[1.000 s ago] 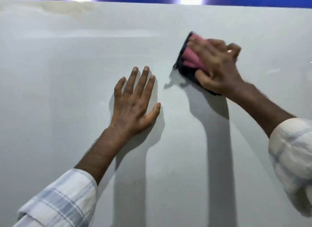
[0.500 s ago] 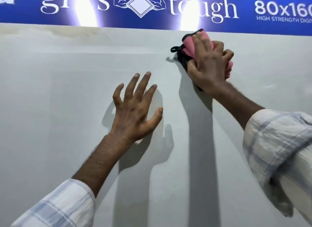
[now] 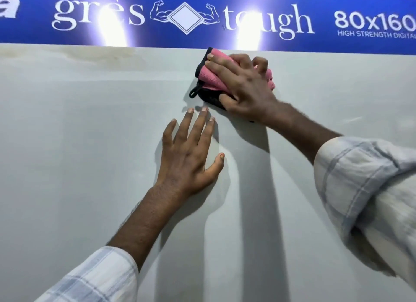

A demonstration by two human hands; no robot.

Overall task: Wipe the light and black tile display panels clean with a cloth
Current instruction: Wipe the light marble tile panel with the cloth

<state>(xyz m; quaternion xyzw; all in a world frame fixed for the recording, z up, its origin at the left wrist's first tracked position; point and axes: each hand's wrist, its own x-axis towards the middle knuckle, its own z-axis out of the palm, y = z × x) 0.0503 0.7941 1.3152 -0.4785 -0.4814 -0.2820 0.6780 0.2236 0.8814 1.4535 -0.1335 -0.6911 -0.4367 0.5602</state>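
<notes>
Light tile panel (image 3: 78, 166) is mid-wipe, I judge: my right hand (image 3: 245, 88) grips the cloth (image 3: 209, 76) at its top edge, my left hand (image 3: 191, 157) rests flat and open below, tan smudges (image 3: 101, 54) remain upper left, and no black panel is in view.

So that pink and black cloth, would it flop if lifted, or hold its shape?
Probably floppy: the cloth lies bunched in folds under the right hand. It likely slides easily, since the light panel looks smooth and glossy.
</notes>
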